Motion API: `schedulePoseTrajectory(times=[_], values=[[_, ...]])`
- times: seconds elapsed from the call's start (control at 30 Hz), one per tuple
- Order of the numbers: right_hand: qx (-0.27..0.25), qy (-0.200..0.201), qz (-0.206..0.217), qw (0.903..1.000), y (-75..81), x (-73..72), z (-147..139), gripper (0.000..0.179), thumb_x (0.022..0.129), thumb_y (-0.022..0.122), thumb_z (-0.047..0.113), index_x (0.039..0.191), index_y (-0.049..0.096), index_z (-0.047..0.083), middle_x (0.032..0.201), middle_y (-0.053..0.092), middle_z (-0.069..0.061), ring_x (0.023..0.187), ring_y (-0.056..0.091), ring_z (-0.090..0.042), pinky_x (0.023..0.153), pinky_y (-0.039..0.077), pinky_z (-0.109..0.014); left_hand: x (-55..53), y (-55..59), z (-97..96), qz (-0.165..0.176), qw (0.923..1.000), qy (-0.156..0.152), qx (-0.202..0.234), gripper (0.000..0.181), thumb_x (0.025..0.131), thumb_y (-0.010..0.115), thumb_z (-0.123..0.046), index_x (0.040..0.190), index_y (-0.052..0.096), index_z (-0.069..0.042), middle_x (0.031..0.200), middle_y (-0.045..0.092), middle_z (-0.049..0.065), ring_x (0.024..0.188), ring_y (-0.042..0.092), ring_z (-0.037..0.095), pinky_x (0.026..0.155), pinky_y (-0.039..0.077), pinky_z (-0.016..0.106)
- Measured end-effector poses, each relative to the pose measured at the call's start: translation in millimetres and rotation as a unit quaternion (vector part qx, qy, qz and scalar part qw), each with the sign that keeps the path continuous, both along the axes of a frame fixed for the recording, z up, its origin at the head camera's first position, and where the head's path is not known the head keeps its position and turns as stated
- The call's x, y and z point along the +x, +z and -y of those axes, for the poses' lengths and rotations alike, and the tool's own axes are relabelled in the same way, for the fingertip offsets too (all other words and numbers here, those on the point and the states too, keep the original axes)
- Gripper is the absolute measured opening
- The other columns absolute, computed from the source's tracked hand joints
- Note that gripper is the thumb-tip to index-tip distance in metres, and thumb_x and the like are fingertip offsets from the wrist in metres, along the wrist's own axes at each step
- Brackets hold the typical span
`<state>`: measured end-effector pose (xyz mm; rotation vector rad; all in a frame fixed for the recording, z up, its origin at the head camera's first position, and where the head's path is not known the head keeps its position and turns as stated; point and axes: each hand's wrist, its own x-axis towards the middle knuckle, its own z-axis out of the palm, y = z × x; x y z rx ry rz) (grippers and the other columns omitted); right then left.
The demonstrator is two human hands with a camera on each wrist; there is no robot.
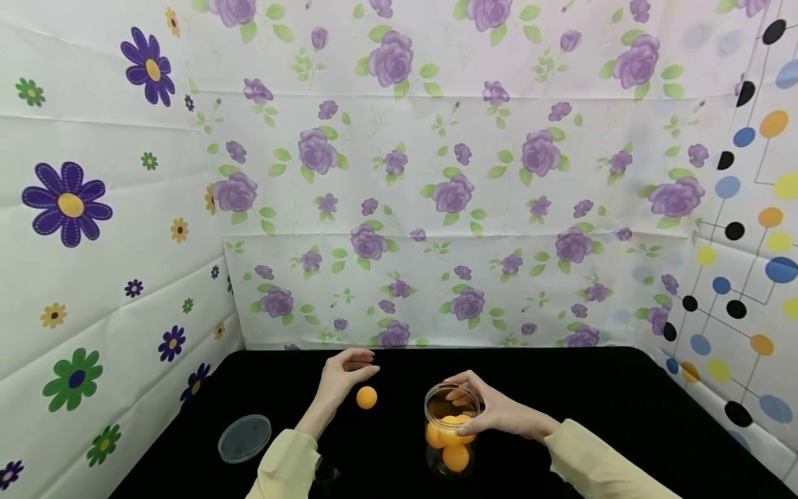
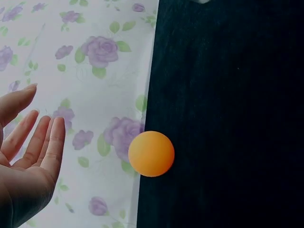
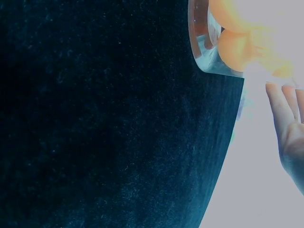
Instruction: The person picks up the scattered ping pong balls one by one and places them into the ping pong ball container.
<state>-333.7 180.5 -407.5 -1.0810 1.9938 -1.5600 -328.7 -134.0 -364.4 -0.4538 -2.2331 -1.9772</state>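
An orange ping-pong ball (image 1: 366,398) is just right of and below my left hand (image 1: 343,378). In the left wrist view, a gap separates that ball (image 2: 151,154) from the left hand (image 2: 35,156), whose fingers are extended and hold nothing. I cannot tell whether the ball touches the table. My right hand (image 1: 499,409) grips a clear plastic jar (image 1: 430,454) near its open rim, thumb on the near side and fingers behind. Several orange balls (image 1: 456,457) are inside the jar. The right wrist view shows part of the jar (image 3: 209,64) and the right hand (image 3: 292,137), with the upper right washed out.
A round translucent lid (image 1: 244,439) lies on the black tabletop (image 1: 586,388) at the left, beside the left sleeve (image 1: 287,461). Patterned cloth walls (image 1: 436,277) stand behind the table and along both sides.
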Motion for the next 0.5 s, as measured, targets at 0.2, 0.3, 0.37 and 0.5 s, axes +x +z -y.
schedulePoseTrajectory(times=[0.2, 0.3, 0.37, 0.5], values=[[0.003, -0.005, 0.001, 1.0000, 0.3, 0.4, -0.1, 0.060, 0.085, 0.062, 0.014, 0.134, 0.029, 0.014, 0.128, 0.036, -0.020, 0.118, 0.037, -0.032, 0.096, 0.033, -0.040, 0.1, -4.7, 1.5, -0.011, 0.9997, 0.013, -0.019, 0.025, 0.081, 0.067, -0.004, 0.104, 0.062, 0.005, 0.097, 0.061, 0.013, 0.091, 0.056, 0.032, 0.077, 0.049, 0.037], [0.004, -0.008, 0.003, 1.0000, -0.1, 0.9, -0.1, 0.061, 0.084, 0.063, 0.015, 0.135, 0.029, 0.015, 0.128, 0.036, -0.019, 0.117, 0.037, -0.032, 0.094, 0.036, -0.040, -6.3, -12.9, 3.7, -0.003, 0.9994, 0.022, -0.027, 0.025, 0.080, 0.068, -0.004, 0.104, 0.063, 0.003, 0.097, 0.061, 0.013, 0.090, 0.057, 0.030, 0.076, 0.049, 0.037], [0.005, -0.008, 0.005, 0.9999, -0.3, 1.0, 0.0, 0.061, 0.084, 0.063, 0.015, 0.135, 0.029, 0.015, 0.128, 0.036, -0.019, 0.117, 0.037, -0.032, 0.093, 0.036, -0.040, -13.6, -21.3, 5.5, -0.002, 0.9992, 0.030, -0.027, 0.026, 0.079, 0.070, -0.006, 0.104, 0.063, 0.002, 0.097, 0.062, 0.011, 0.089, 0.057, 0.029, 0.076, 0.049, 0.038], [0.003, -0.007, 0.002, 1.0000, -0.2, 0.3, 0.2, 0.060, 0.084, 0.063, 0.015, 0.134, 0.029, 0.015, 0.128, 0.036, -0.019, 0.117, 0.037, -0.032, 0.095, 0.034, -0.040, -25.8, -35.3, 6.8, 0.000, 0.9988, 0.046, -0.017, 0.029, 0.078, 0.073, -0.009, 0.104, 0.064, 0.001, 0.095, 0.062, 0.008, 0.086, 0.058, 0.025, 0.074, 0.050, 0.040]])
